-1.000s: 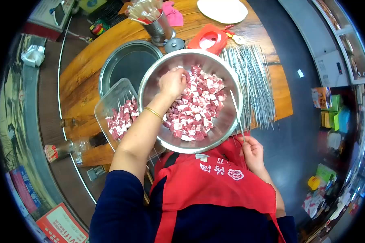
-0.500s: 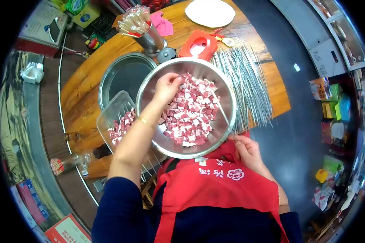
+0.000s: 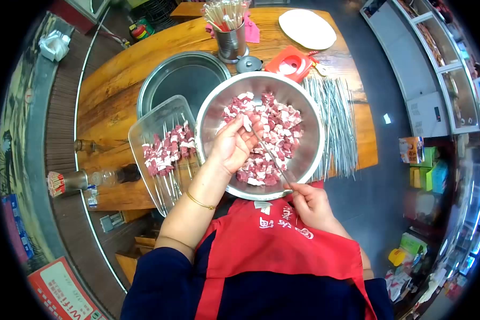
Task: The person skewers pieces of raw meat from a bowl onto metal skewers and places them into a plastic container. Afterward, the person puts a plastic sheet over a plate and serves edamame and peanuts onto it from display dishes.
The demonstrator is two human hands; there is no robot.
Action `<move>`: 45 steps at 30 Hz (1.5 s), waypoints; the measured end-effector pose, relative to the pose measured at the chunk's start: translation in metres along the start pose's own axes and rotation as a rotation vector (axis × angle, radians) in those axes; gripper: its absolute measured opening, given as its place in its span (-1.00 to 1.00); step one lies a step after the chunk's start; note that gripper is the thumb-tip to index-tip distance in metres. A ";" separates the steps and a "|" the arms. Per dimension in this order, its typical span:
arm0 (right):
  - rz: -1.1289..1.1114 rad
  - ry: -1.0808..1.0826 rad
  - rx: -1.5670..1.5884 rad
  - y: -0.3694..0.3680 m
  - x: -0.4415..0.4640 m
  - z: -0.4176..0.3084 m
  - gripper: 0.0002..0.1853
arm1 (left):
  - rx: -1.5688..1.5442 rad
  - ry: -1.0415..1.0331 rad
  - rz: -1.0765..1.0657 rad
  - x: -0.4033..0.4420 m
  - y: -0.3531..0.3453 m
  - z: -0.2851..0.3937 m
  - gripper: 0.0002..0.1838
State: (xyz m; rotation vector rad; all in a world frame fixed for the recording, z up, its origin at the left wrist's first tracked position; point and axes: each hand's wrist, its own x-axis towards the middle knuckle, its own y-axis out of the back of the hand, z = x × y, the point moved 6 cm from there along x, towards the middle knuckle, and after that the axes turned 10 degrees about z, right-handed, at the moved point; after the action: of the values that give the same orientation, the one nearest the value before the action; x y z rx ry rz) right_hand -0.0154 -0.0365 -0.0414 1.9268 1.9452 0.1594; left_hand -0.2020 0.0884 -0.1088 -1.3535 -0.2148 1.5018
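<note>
A large steel bowl (image 3: 316,106) holds diced raw meat (image 3: 280,120), red cubes mixed with white fatty ones. Above the meat, palm partly up, my left hand (image 3: 233,143) pinches a whitish meat piece (image 3: 247,124). My right hand (image 3: 310,202) grips the lower end of a metal skewer (image 3: 274,158) at the bowl's near rim. The skewer slants up and left across the bowl, its far end by my left fingers; whether it pierces the piece, I cannot tell. Left of the bowl, a clear plastic tray (image 3: 140,140) holds several loaded meat skewers (image 3: 165,152).
Many bare metal skewers (image 3: 333,128) lie right of the bowl on the wooden table (image 3: 106,96). Around the back are a round dark metal pan (image 3: 184,80), a steel canister (image 3: 232,42) of wrapped sticks, a red plastic holder (image 3: 289,63) and a white plate (image 3: 306,29).
My left hand has lifted from the meat toward the bowl's centre, now showing a piece in its fingers. My right hand has brought the skewer's tip toward it. The view has shifted.
</note>
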 end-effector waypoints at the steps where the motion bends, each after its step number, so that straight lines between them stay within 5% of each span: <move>1: -0.036 -0.022 -0.026 -0.001 -0.002 0.002 -0.74 | -0.002 0.003 -0.002 0.001 0.002 0.000 -0.74; 25: -0.045 -0.052 0.005 -0.008 -0.003 -0.009 -0.72 | -0.004 0.042 -0.168 -0.009 0.000 -0.007 -0.81; 32: 0.041 -0.161 0.215 -0.017 0.005 0.010 -0.74 | 0.221 0.231 -0.076 -0.035 -0.004 -0.070 -0.83; 35: -0.022 -0.370 0.494 -0.014 0.005 0.029 -0.73 | 0.355 0.289 -0.167 -0.036 -0.006 -0.079 -0.75; 37: -0.009 -0.436 0.493 -0.003 0.002 0.032 -0.73 | 0.789 0.245 -0.446 -0.022 -0.007 -0.077 -0.64; 38: 0.022 -0.459 0.527 0.004 -0.002 0.039 -0.73 | 1.017 -0.139 -0.427 -0.002 -0.005 -0.063 -0.62; 40: 0.107 -0.427 0.517 0.015 -0.008 0.053 -0.73 | 1.702 -0.454 -0.177 0.037 -0.002 -0.013 -0.73; 42: 0.178 -0.425 0.488 0.021 -0.014 0.052 -0.74 | 1.867 -0.841 -0.052 0.063 0.002 0.023 -0.81; 45: 0.216 -0.488 0.399 0.031 -0.025 0.068 -0.77 | 2.067 -1.001 -0.010 0.087 -0.008 0.039 -0.81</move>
State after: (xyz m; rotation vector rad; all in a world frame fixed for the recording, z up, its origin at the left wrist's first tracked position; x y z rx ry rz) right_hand 0.0373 -0.0730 -0.0876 2.1565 1.5206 -0.6284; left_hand -0.2125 0.1770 -0.1431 1.0236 0.6080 1.2602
